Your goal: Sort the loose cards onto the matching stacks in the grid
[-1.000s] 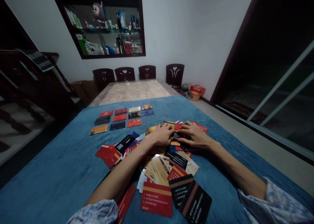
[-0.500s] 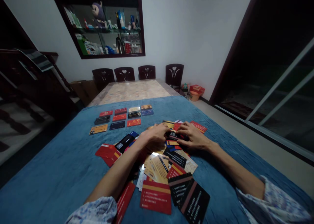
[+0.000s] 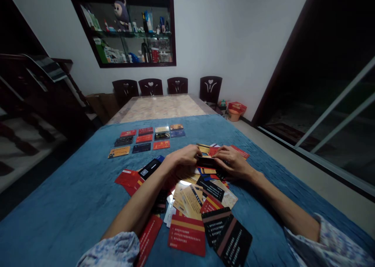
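Observation:
Between my two hands a dark card (image 3: 206, 161) is held tilted up, its near edge toward me. My left hand (image 3: 187, 155) pinches its left end, and the fingers of my right hand (image 3: 230, 160) close on its right end. Beneath and around them spreads a loose pile of overlapping cards. It includes a red card with a gold stripe (image 3: 186, 235), black cards with a brown stripe (image 3: 233, 241) and gold cards (image 3: 189, 200). My left forearm hides part of the pile.
Beyond the pile, on the blue cloth (image 3: 73, 189), lie rows of cards, among them an orange card (image 3: 119, 152) and a navy card (image 3: 141, 147). Chairs (image 3: 211, 88) stand past the table's far end. A shelf niche (image 3: 131, 34) is set in the wall.
The dark card between my hands has tipped up from lying flatter, so its printed face no longer shows. Both hands stay at nearly the same spot; the view has shifted slightly.

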Tool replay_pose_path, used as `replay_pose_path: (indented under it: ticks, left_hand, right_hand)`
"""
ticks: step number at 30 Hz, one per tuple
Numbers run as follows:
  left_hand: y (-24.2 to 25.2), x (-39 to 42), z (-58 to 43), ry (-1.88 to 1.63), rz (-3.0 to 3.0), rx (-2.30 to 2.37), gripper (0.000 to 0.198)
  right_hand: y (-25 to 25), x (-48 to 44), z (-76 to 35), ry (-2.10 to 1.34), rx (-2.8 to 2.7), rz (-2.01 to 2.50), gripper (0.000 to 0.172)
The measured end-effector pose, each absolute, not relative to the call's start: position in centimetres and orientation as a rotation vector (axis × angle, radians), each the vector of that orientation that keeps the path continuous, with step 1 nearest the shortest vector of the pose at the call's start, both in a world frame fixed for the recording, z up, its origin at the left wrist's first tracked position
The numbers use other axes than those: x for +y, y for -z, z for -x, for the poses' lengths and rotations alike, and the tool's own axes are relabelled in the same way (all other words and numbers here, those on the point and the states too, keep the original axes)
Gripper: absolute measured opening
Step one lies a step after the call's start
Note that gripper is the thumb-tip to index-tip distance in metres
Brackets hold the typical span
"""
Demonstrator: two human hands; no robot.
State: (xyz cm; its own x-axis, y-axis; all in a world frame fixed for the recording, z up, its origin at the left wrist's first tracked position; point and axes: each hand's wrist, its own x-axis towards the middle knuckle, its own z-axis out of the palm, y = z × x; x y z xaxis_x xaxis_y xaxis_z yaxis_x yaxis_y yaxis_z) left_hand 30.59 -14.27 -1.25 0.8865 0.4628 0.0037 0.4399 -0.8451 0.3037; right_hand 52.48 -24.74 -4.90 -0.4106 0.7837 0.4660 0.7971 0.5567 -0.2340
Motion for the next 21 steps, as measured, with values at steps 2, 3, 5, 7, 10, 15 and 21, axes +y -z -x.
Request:
replay_pose_path:
  ticks: [2,3,5,7,10,15,21]
  left_hand:
    - [1.0,-14.2,-30.5,-0.062,-2.759,0.618,0.025]
    - [0.9,-14.2,-30.6,-0.049,-2.759,0.602,0.025]
    - [1.0,-14.1,-30.6,-0.063,-2.748,0.616,0.025]
    - [1.2,-14.0,-30.7,-0.099,-2.720,0.630,0.026]
    - [1.6,-13.9,-30.8,-0.175,-2.662,0.644,0.033]
    - [1.7,-13.8,-30.7,-0.300,-2.531,0.628,0.059]
    - [2.0,-13.7,-30.6,-0.426,-2.485,0.664,0.060]
  right_hand:
    - [5.2,-24.5,-52.5,0.051,-2.200,1.292,0.033]
    - [5.4,-24.4,-52.5,0.059,-2.169,1.302,0.033]
    - [5.7,-24.3,-52.5,0.075,-2.108,1.317,0.033]
    - [5.9,-24.1,-52.5,0.079,-2.056,1.336,0.032]
    - [6.1,-24.0,-52.4,0.060,-1.983,1.371,0.028]
    - [6.6,-23.8,-52.2,0.031,-1.914,1.426,0.023]
    - [7.5,-23.3,-52.4,0.033,-1.875,1.399,0.021]
